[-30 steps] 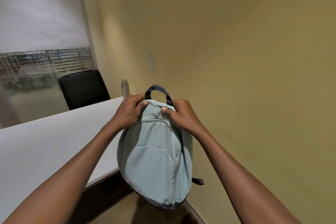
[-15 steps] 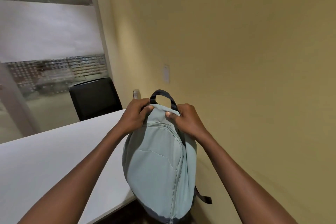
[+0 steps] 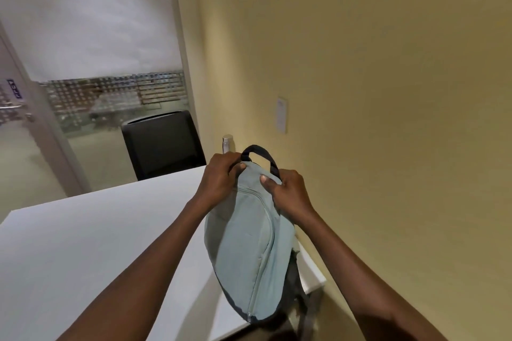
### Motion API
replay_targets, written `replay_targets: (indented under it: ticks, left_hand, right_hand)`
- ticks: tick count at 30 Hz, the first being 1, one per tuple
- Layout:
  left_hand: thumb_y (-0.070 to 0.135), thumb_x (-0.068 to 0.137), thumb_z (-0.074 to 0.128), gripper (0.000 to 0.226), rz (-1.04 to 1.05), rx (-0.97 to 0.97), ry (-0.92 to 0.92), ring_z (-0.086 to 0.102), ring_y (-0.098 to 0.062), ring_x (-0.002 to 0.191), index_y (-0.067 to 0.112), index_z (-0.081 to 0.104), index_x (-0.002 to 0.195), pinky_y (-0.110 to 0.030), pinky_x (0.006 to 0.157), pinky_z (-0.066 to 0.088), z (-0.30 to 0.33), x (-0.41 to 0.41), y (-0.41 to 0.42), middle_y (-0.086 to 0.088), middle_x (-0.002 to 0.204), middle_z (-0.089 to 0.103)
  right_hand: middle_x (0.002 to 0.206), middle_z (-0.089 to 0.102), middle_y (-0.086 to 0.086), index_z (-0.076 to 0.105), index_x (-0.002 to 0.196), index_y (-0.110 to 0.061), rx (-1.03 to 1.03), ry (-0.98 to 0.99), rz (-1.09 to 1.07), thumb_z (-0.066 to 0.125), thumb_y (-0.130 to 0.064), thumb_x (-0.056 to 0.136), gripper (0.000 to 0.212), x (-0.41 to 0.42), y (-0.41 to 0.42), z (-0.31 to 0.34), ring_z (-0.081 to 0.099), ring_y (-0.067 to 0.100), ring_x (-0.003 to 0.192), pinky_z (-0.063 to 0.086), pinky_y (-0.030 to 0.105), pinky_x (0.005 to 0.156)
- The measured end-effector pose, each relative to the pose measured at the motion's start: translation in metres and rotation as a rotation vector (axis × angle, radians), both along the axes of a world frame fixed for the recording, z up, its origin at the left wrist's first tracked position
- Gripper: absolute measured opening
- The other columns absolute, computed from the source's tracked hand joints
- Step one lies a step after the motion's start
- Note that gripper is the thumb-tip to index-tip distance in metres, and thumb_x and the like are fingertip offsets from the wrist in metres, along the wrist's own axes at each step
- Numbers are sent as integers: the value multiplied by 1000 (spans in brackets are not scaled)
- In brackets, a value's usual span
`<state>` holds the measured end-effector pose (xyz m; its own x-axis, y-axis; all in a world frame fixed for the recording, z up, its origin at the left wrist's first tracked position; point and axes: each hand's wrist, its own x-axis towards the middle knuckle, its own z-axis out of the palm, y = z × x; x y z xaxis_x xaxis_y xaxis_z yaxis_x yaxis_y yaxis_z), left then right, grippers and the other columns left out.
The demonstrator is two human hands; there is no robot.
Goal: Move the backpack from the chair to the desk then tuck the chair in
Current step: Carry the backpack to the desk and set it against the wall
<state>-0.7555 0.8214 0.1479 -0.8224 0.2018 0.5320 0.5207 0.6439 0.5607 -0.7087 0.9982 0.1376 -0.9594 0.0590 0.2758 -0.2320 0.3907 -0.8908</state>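
A pale blue-grey backpack (image 3: pixel 249 246) with a dark carry loop hangs upright over the right end of the white desk (image 3: pixel 91 243). Its dark bottom edge sits at the desk's near right corner; I cannot tell whether it rests on the top. My left hand (image 3: pixel 219 180) pinches the fabric at the bag's top left. My right hand (image 3: pixel 291 192) grips the top right, just below the loop. The chair the bag came from is out of view.
A yellow wall (image 3: pixel 374 119) runs close along the desk's right side, with a white wall plate (image 3: pixel 282 115). A black chair (image 3: pixel 162 144) stands at the desk's far end. A small metal-capped bottle (image 3: pixel 227 143) stands behind my left hand. A glass partition and door are at the left.
Both hands have carried the backpack leftward and forward, from beside the desk's edge to above its right end. More of the desk top now lies under the bag.
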Motion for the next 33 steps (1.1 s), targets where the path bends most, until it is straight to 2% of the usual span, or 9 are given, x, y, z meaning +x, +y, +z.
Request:
replay_targets:
  ticks: [8,14,16,20,23,25,27,30,33]
  left_hand:
    - [23,97,51,24,-76,-98,-51,60,-21,80,11,72,94,-44,76,51,-17,-87,12,-6,86,70]
    - [11,98,58,26,-76,-35,-141,61,-25,114,12,68,121,-28,93,43,-47,-133,42,-8,124,67]
    - [17,97,60,38,-45,-25,-243,54,-27,127,11,58,135,-28,100,37,-73,-143,42,-10,138,58]
    - [47,97,54,72,141,-21,-577,39,-39,141,5,30,152,-49,115,33,-138,-153,35,-20,155,38]
    - [80,83,42,107,327,178,-1020,30,-47,144,5,15,155,-64,114,30,-182,-147,31,-24,159,27]
    - [97,63,38,129,235,453,-1276,35,-44,141,8,18,156,-62,115,32,-206,-133,29,-21,158,29]
    - [90,68,46,121,124,701,-1433,35,-41,140,13,16,157,-58,116,32,-220,-118,34,-19,157,30]
    - [71,87,50,96,176,884,-1407,33,-41,142,17,12,157,-59,115,30,-232,-115,48,-17,158,29]
    - [54,97,47,71,55,1037,-1316,44,-39,132,15,24,153,-55,106,41,-231,-118,66,-16,151,39]
  right_hand:
    - [62,53,-2,55,65,-15,-183,-199,-4,66,-28,91,31,-76,18,-28,49,15,58,34,28,61]
    - [61,53,1,56,66,-13,-172,-290,-194,67,-27,90,30,-118,53,-64,49,18,56,37,29,60]
    - [65,57,4,56,68,-11,-65,-240,-264,64,-29,91,30,-128,68,-70,55,21,61,39,29,61]
    - [88,68,9,64,94,-10,486,-163,-389,53,-30,98,23,-135,91,-76,65,29,81,40,30,62]
    - [93,69,12,59,99,-6,684,-67,-442,47,-24,101,22,-137,100,-88,66,31,83,46,35,64]
    - [99,69,13,58,107,-6,713,0,-460,44,-20,102,21,-138,99,-90,67,32,85,51,38,68]
    - [114,66,15,52,130,-5,738,58,-473,45,-15,101,31,-138,94,-90,65,32,94,53,39,73]
    - [143,48,17,37,147,-6,787,200,-420,49,-6,94,55,-135,80,-91,51,32,126,51,43,94]
    - [153,40,20,45,144,-7,1156,399,-143,53,-20,93,53,-129,64,-109,36,34,143,28,52,118]
